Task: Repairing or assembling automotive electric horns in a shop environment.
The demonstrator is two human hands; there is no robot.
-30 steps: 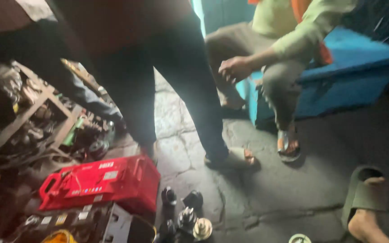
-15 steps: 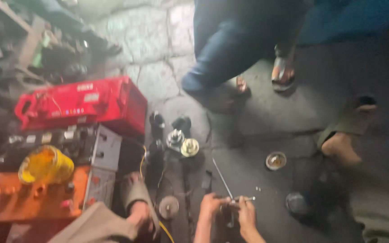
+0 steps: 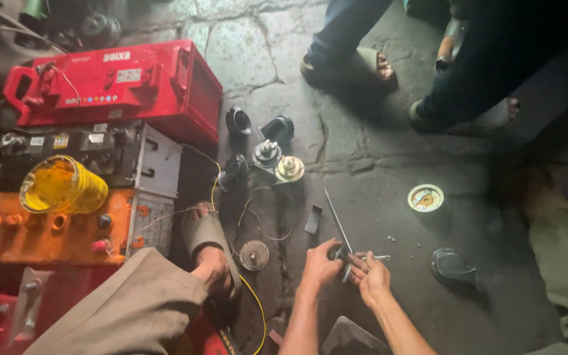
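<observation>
Low over a stone floor, my left hand and my right hand meet on a long thin metal rod tool that slants up and away. The left hand grips the tool's lower end. The right hand's fingers pinch a small metal piece beside it. Tiny loose bits lie on the floor just right of the hands. A round metal disc part with a yellow wire lies left of my left hand, next to my sandalled foot.
Vehicle batteries stand at the left: a red one, a black-and-white one, an orange one with a yellow wire spool on it. Several horn-like parts lie ahead. A round tin lid and a dark cap sit right. Other people's feet stand beyond.
The view has swung down from the standing and seated people to the floor. My hands, seen half a second ago on the rod tool, stay on it, now nearer and larger in view.
</observation>
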